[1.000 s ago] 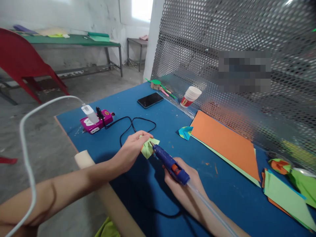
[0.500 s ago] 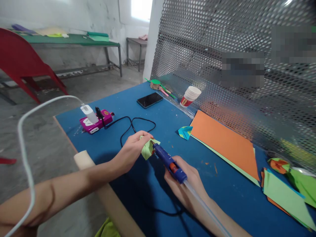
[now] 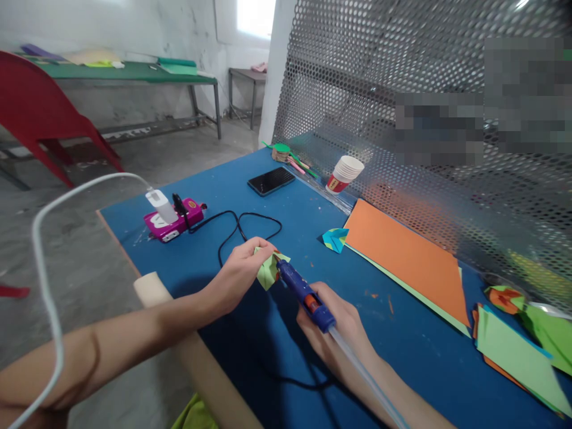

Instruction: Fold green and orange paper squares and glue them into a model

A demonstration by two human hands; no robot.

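My left hand [image 3: 245,265] pinches a small folded piece of light green paper [image 3: 268,275] above the blue table. A bit of orange shows at the paper's edge. In my right hand [image 3: 333,322] is a blue glue gun [image 3: 300,288], its fingers wrapped round the handle, which is mostly hidden. The gun's nozzle points at the paper, at or very near its surface; I cannot tell whether they touch. A long clear glue stick [image 3: 364,370] sticks out of the gun's back end.
A pink power strip [image 3: 190,215] with a black cord lies left on the blue table [image 3: 214,193]. Beyond are a phone [image 3: 270,180] and stacked paper cups [image 3: 345,174]. Orange sheets [image 3: 406,262], a blue folded paper [image 3: 335,239] and green paper pieces [image 3: 513,351] lie right, before a perforated metal panel [image 3: 339,71].
The glue gun's back end has shifted very slightly to the left. My left hand and the green paper stay almost where they were.
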